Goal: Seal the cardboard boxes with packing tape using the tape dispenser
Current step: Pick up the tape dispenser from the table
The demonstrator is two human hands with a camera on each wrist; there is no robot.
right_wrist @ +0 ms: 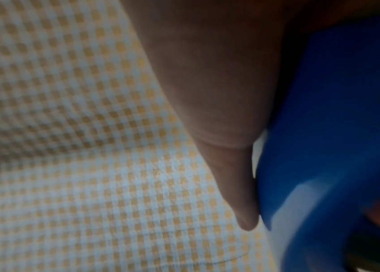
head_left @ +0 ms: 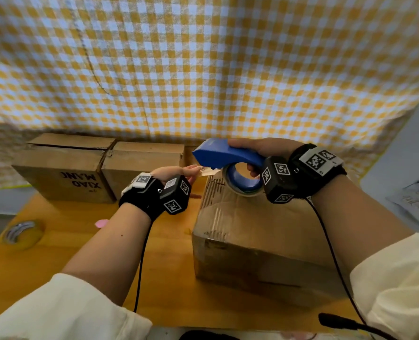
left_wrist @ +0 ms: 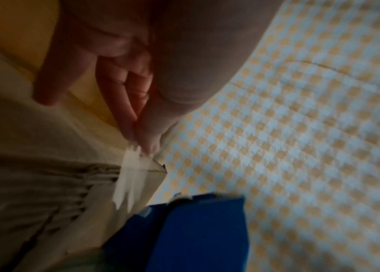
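My right hand (head_left: 257, 153) grips a blue tape dispenser (head_left: 224, 153) and holds it above the far end of a cardboard box (head_left: 260, 231) on the wooden table (head_left: 56, 261). Its roll of tape (head_left: 242, 179) sits just over the box top. My left hand (head_left: 191, 171) pinches the loose end of the tape (head_left: 209, 171) between thumb and fingertips, left of the dispenser's mouth. In the left wrist view the tape end (left_wrist: 130, 171) stretches from my fingertips (left_wrist: 147, 141) down to the blue dispenser (left_wrist: 198, 233). The right wrist view shows my thumb along the dispenser (right_wrist: 335, 128).
Two more cardboard boxes (head_left: 66, 168) (head_left: 142, 160) stand side by side at the back left. A spare roll of clear tape (head_left: 23, 233) lies near the table's left edge. A small pink scrap (head_left: 101, 223) lies mid-table. A yellow checked cloth (head_left: 203, 65) hangs behind.
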